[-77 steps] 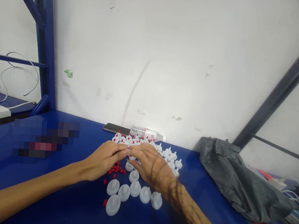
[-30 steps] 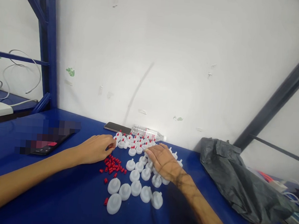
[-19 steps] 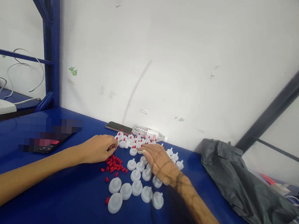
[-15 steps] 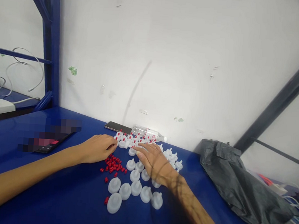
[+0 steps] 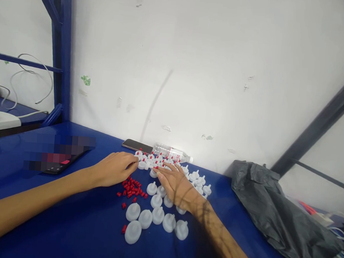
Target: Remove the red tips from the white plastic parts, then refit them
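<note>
My left hand [image 5: 117, 169] is closed, its fingertips curled down against the left edge of a cluster of white round caps with red tips [image 5: 141, 165]; anything within the fingers is hidden. My right hand [image 5: 175, 184] reaches over the same cluster with fingers stretched out and apart. Its thumb and index finger are beside one red-tipped white cap [image 5: 153, 173], touching or nearly so. Loose red tips [image 5: 131, 188] lie in a pile below my left hand. White nozzled caps without red tips [image 5: 158, 215] are spread nearer to me, some partly hidden under my right hand.
Behind the cluster, a phone [image 5: 137, 146] and a clear bottle [image 5: 170, 152] lie along the wall. A dark device [image 5: 59, 167], partly pixelated, lies left on the blue table [image 5: 74, 224]. A grey plastic bag [image 5: 261, 202] and cables [image 5: 341, 235] are at right.
The view has shifted slightly. Both hands keep nearly the same places and poses, and the caps and red tips look unchanged.
</note>
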Available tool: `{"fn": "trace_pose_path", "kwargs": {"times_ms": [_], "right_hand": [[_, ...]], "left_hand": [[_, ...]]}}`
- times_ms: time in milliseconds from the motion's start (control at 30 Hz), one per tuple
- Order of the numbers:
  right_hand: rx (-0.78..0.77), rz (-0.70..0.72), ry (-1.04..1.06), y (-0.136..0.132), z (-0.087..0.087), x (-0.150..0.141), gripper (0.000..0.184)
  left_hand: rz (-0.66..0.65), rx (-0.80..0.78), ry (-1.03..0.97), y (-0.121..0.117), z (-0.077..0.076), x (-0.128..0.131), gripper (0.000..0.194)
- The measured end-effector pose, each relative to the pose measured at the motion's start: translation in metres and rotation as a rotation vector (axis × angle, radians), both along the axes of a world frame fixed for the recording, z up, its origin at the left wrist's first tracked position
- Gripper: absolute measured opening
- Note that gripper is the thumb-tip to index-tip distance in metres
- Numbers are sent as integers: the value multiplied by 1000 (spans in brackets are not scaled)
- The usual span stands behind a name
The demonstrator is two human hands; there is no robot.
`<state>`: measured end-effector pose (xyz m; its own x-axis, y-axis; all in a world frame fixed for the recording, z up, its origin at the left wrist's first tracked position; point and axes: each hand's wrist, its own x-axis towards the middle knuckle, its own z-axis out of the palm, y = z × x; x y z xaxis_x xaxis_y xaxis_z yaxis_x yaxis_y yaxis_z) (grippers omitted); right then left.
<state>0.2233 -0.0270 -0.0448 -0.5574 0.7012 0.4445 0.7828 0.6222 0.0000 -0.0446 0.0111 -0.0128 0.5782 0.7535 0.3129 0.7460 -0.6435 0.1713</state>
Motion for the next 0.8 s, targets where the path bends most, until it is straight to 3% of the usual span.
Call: {"fn": "trace_pose_path", "kwargs": {"times_ms": [267,533,700,800], "right_hand": [[177,97,145,-16,26,-10,16],[179,259,77,-30,28,-29,12],[205,271,127,-30,30,-30,10],[272,296,88,-29,32,-33,14]], "left_hand": [[-98,19,-134,-10,4,3,30],[-244,75,-83,-29,2,14,21],[-250,92,-78,-30,2,16,35],[-223,-51,-246,-28,2,20,45]]}}
